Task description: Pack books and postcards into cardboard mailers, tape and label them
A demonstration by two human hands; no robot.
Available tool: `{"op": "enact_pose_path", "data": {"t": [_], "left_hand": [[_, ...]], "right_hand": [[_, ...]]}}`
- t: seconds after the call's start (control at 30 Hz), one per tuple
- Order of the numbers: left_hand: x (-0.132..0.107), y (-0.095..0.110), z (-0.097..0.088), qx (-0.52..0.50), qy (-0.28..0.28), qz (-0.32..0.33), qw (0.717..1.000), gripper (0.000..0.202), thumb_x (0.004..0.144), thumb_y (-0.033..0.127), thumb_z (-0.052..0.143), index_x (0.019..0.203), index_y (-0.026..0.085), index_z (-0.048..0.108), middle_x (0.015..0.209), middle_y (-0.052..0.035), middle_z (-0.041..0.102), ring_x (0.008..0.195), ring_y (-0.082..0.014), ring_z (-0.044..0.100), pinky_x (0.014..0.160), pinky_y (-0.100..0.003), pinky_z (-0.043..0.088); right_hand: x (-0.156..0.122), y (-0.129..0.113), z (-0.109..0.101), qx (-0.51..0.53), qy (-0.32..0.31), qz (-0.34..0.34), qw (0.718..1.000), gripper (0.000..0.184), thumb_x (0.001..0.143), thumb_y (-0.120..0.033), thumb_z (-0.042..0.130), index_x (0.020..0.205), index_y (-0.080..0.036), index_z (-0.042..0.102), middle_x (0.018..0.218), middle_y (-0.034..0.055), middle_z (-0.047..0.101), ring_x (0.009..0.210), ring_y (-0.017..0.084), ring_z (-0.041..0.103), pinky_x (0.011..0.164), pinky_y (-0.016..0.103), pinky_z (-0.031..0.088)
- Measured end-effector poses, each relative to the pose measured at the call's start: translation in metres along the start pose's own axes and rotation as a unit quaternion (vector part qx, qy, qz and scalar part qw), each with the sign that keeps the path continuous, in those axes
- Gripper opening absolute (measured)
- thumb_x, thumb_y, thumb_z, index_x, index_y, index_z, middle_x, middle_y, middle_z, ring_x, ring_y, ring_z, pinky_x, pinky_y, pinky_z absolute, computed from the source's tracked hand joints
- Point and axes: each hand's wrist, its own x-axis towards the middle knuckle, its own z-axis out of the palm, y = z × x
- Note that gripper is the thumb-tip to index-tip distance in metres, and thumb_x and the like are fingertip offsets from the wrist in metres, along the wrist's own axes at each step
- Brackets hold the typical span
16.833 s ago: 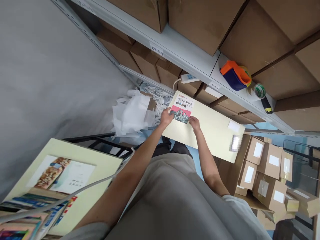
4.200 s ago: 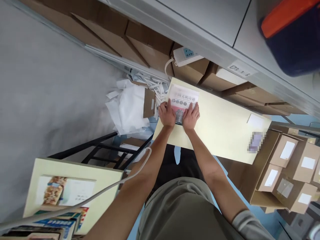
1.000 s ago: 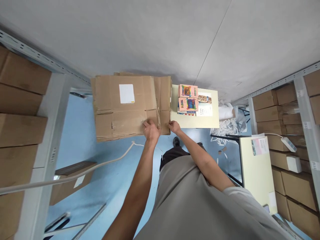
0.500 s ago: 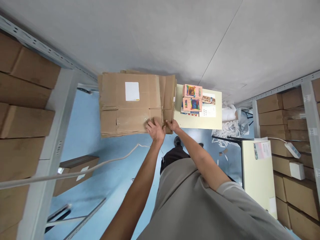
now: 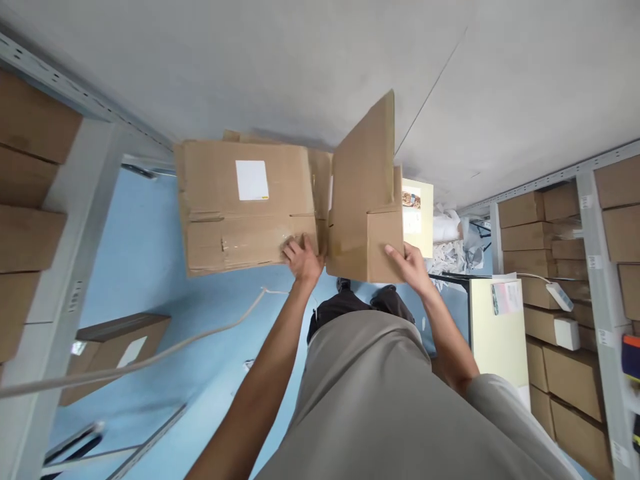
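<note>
A stack of flattened cardboard boxes (image 5: 240, 207) leans against the grey wall, the front one with a white label. My left hand (image 5: 301, 259) presses on the stack's lower right corner, fingers bent against the board. My right hand (image 5: 409, 265) grips the bottom edge of one flattened carton (image 5: 365, 193), which is lifted out to the right of the stack and stands tilted in front of the small table (image 5: 420, 220).
Metal shelving with brown cartons stands at left (image 5: 30, 200) and right (image 5: 565, 267). A cream table (image 5: 493, 333) with a wrapped book (image 5: 506, 297) is at right. White paper scraps (image 5: 450, 247) lie on the blue floor. A cable (image 5: 150, 353) crosses at left.
My right hand has pulled one flattened carton out of the stack to the right and raised it, so it hides the books on the small table. The left hand stays on the stack.
</note>
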Motion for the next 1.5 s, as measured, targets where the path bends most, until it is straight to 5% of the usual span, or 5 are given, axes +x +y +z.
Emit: {"op": "enact_pose_path", "data": {"t": [0.17, 0.47, 0.97, 1.27, 1.5], "left_hand": [[0.023, 0.031, -0.01, -0.193, 0.027, -0.025, 0.981, 0.057, 0.102, 0.04, 0.071, 0.149, 0.007, 0.068, 0.166, -0.0316, 0.056, 0.166, -0.0466, 0.043, 0.139, -0.067, 0.027], [0.002, 0.199, 0.009, -0.621, -0.177, 0.047, 0.762, 0.061, 0.073, 0.07, 0.095, 0.107, 0.021, 0.081, 0.118, -0.009, 0.083, 0.12, -0.0275, 0.074, 0.112, -0.04, 0.057], [-0.272, 0.478, 0.097, -0.293, -0.303, 0.564, 0.71, 0.036, 0.099, 0.053, 0.07, 0.111, 0.02, 0.076, 0.099, -0.0039, 0.078, 0.091, -0.0222, 0.069, 0.084, -0.03, 0.053], [-0.454, 0.565, 0.199, 0.005, -0.285, 0.834, 0.473, 0.028, 0.11, 0.03, 0.061, 0.122, 0.025, 0.087, 0.122, -0.0116, 0.085, 0.119, -0.0326, 0.075, 0.105, -0.045, 0.055], [-0.517, 0.591, 0.247, 0.064, -0.336, 0.858, 0.383, 0.028, 0.111, 0.029, 0.063, 0.125, 0.025, 0.086, 0.112, -0.0106, 0.086, 0.111, -0.0335, 0.076, 0.102, -0.048, 0.055]], "right_hand": [[-0.064, -0.04, -0.064, -0.012, 0.062, 0.009, 0.998, 0.054, 0.093, -0.077, 0.08, 0.093, -0.023, 0.082, 0.093, 0.0078, 0.082, 0.081, 0.025, 0.075, 0.069, 0.033, 0.06], [-0.206, -0.009, -0.155, -0.023, 0.302, 0.085, 0.949, 0.052, 0.085, -0.071, 0.09, 0.094, -0.02, 0.082, 0.091, 0.0045, 0.081, 0.083, 0.025, 0.072, 0.072, 0.033, 0.059], [-0.433, 0.217, -0.271, -0.055, 0.658, 0.203, 0.723, 0.097, 0.087, -0.087, 0.071, 0.152, -0.015, 0.063, 0.152, 0.0308, 0.07, 0.137, 0.041, 0.072, 0.115, 0.065, 0.06], [-0.533, 0.256, -0.374, -0.03, 0.725, 0.189, 0.661, 0.124, 0.087, -0.072, 0.081, 0.186, -0.03, 0.019, 0.181, 0.0223, 0.044, 0.113, 0.025, 0.081, 0.109, 0.047, 0.067], [-0.568, 0.273, -0.385, 0.031, 0.771, 0.226, 0.595, 0.095, 0.088, -0.076, 0.08, 0.164, -0.024, 0.056, 0.159, 0.0206, 0.066, 0.116, 0.029, 0.079, 0.102, 0.046, 0.068]]}}
